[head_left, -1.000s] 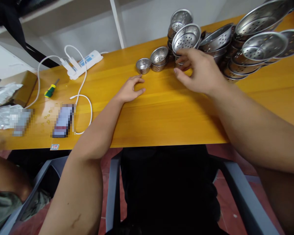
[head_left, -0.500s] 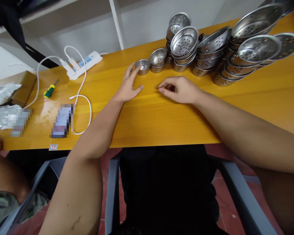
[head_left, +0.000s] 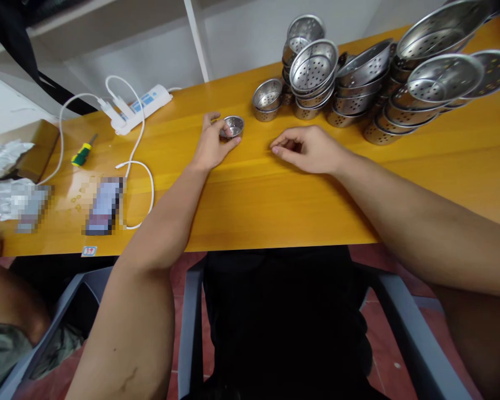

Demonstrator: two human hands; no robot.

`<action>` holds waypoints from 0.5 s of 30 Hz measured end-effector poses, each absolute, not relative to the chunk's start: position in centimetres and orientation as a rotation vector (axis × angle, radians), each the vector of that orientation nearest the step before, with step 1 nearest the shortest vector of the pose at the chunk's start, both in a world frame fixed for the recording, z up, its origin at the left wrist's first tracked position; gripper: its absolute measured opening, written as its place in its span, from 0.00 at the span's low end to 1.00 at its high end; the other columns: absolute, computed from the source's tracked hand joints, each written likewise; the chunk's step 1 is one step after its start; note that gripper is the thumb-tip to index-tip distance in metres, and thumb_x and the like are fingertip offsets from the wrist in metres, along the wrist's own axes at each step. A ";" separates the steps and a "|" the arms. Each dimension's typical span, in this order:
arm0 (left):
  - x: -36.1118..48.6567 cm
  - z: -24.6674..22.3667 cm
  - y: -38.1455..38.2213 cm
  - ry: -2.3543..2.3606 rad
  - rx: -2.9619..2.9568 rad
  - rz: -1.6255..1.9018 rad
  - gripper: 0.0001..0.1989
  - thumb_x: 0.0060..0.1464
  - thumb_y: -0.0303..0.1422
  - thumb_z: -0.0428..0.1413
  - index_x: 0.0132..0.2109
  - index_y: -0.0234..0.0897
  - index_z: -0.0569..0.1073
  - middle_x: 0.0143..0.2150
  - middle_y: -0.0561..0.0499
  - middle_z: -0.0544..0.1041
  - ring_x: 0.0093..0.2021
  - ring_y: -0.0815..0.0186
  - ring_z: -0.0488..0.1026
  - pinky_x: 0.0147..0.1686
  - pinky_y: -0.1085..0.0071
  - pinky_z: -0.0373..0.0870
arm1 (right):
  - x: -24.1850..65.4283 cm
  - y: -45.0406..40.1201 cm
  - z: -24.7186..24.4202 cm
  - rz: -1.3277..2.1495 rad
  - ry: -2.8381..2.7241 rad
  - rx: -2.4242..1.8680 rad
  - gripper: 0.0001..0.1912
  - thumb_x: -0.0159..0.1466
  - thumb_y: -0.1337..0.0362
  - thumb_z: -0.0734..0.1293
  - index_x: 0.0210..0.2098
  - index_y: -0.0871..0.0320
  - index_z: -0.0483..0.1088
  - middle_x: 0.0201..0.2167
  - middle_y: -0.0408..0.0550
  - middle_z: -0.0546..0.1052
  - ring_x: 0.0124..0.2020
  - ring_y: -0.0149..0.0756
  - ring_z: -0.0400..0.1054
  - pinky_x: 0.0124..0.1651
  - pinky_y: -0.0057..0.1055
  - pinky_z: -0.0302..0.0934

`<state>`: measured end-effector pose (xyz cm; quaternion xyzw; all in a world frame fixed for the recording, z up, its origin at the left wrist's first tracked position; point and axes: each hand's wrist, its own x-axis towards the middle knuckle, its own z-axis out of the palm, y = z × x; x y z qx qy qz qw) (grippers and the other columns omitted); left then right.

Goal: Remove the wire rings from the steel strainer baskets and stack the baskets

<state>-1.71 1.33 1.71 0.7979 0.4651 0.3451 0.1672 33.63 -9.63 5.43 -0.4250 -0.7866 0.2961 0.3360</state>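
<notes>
My left hand (head_left: 214, 143) grips a small round metal cup (head_left: 234, 126) by its rim, with the index finger over the edge and the thumb at the near side. The cup is close to the tabletop; whether it touches cannot be made out. To the right, my right hand (head_left: 304, 149) hovers at or just over the wood, fingers curled, thumb close to the index fingertip, nothing visible in it. Behind the hands stands a short stack of small perforated metal cups (head_left: 267, 101). Beside it rises a taller stack of perforated bowls (head_left: 314, 72).
More perforated bowls (head_left: 362, 83) and wide strainers (head_left: 444, 83) crowd the back right of the yellow wooden table (head_left: 250, 211). On the left lie a power strip (head_left: 144, 108) with white cables, a screwdriver (head_left: 82, 154), a phone (head_left: 104, 205) and plastic bags (head_left: 4, 197). Another person's arm (head_left: 8, 294) is at lower left.
My left hand has closed on the small cup and drawn it left and nearer to me, away from the short stack. My right hand has stayed almost in place.
</notes>
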 end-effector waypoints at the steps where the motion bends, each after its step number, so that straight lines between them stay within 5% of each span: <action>1: -1.8 1.5 1.6 1.300 2.255 0.987 0.32 0.64 0.60 0.82 0.51 0.45 0.76 0.80 0.36 0.76 0.89 0.32 0.71 0.92 0.29 0.67 | 33.7 -9.7 5.5 0.743 -2.063 -1.096 0.24 0.80 0.35 0.78 0.52 0.49 0.91 0.44 0.58 0.91 0.41 0.59 0.83 0.55 0.65 0.86; 4: -1.5 1.2 1.7 1.243 2.240 1.012 0.36 0.64 0.52 0.83 0.64 0.47 0.72 0.74 0.37 0.79 0.84 0.34 0.77 0.89 0.30 0.72 | 33.4 -10.1 6.0 0.549 -2.125 -1.023 0.21 0.83 0.41 0.76 0.56 0.50 0.91 0.48 0.58 0.91 0.43 0.58 0.84 0.55 0.61 0.84; 8: -0.1 2.7 -0.7 1.078 2.273 1.020 0.53 0.64 0.44 0.81 0.82 0.49 0.58 0.81 0.34 0.77 0.86 0.36 0.78 0.88 0.34 0.76 | 32.0 -10.5 7.5 0.421 -2.163 -0.892 0.22 0.86 0.44 0.75 0.70 0.45 0.89 0.68 0.59 0.89 0.51 0.60 0.87 0.62 0.58 0.82; 11: 1.2 4.6 -3.3 0.921 2.280 0.911 0.59 0.59 0.36 0.81 0.85 0.54 0.55 0.82 0.38 0.79 0.82 0.41 0.82 0.86 0.37 0.81 | 30.6 -9.9 8.3 0.397 -2.294 -0.791 0.25 0.87 0.52 0.70 0.78 0.45 0.85 0.78 0.58 0.85 0.62 0.63 0.86 0.68 0.59 0.81; 15: 1.9 5.8 -5.3 0.759 2.228 0.817 0.61 0.50 0.29 0.75 0.85 0.50 0.56 0.78 0.40 0.81 0.74 0.45 0.86 0.78 0.45 0.87 | 29.4 -8.6 8.1 0.403 -2.518 -0.707 0.23 0.86 0.60 0.67 0.73 0.52 0.86 0.75 0.58 0.86 0.64 0.60 0.84 0.67 0.53 0.77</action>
